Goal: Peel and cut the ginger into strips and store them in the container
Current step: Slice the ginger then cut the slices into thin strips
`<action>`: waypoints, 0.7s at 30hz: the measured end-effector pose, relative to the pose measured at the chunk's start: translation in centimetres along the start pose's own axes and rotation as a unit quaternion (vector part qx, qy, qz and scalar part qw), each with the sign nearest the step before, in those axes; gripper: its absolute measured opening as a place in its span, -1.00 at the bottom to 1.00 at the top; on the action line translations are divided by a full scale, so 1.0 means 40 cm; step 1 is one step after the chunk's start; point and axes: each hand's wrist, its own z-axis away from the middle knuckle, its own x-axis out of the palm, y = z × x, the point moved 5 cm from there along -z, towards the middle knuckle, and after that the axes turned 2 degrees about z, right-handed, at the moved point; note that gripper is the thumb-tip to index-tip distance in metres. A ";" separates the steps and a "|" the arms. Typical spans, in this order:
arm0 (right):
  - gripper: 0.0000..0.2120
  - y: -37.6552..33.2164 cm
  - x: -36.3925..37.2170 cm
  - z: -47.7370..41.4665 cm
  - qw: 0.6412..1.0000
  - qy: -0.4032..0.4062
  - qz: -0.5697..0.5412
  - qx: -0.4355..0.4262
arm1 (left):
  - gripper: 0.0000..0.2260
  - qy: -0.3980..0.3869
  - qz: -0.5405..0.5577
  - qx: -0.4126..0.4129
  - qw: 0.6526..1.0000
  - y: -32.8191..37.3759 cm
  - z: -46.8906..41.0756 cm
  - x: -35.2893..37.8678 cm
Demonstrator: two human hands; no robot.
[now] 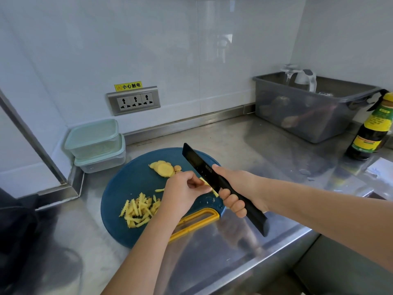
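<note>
A round blue cutting board (pixel 131 184) with a yellow handle lies on the steel counter. Several yellow ginger slices (pixel 162 168) sit at its far side, and a pile of cut ginger strips (pixel 139 209) lies at its near left. My right hand (pixel 238 190) grips the handle of a black knife (pixel 200 167), forefinger along the blade. My left hand (pixel 182 192) pinches a few ginger pieces (pixel 209 185) against the blade's left face. Two stacked pale green lidded containers (pixel 95 143) stand in the back left corner, lids on.
A grey plastic tub (pixel 308 116) holding glassware stands at the back right. A dark sauce bottle (pixel 372 128) with a yellow label is at the right edge, with white paper (pixel 380 167) beside it. A wall socket strip (pixel 134 101) sits behind. Something dark (pixel 14 220) lies at the left.
</note>
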 end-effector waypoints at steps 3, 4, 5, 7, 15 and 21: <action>-0.38 0.000 0.005 0.000 1.000 0.010 0.012 -0.002 | -0.86 0.000 0.000 0.004 1.000 0.001 0.000 0.001; -0.38 0.000 0.007 0.000 1.000 0.015 0.020 -0.002 | -0.86 0.000 -0.002 0.004 1.000 0.002 0.000 0.001; -0.38 -0.001 0.009 0.001 0.999 0.019 0.028 -0.002 | -0.86 0.000 -0.005 0.005 1.000 0.003 0.001 0.001; -0.38 -0.002 0.011 0.001 0.999 0.024 0.037 -0.003 | -0.85 0.000 -0.007 0.006 1.000 0.005 0.001 0.002; -0.38 -0.006 0.004 0.000 0.999 0.019 0.043 -0.005 | -0.84 0.001 0.002 0.006 1.000 0.005 -0.001 0.002; -0.38 -0.002 0.002 -0.001 0.999 0.013 0.035 -0.011 | -0.85 -0.002 0.000 0.005 1.000 0.001 -0.002 0.005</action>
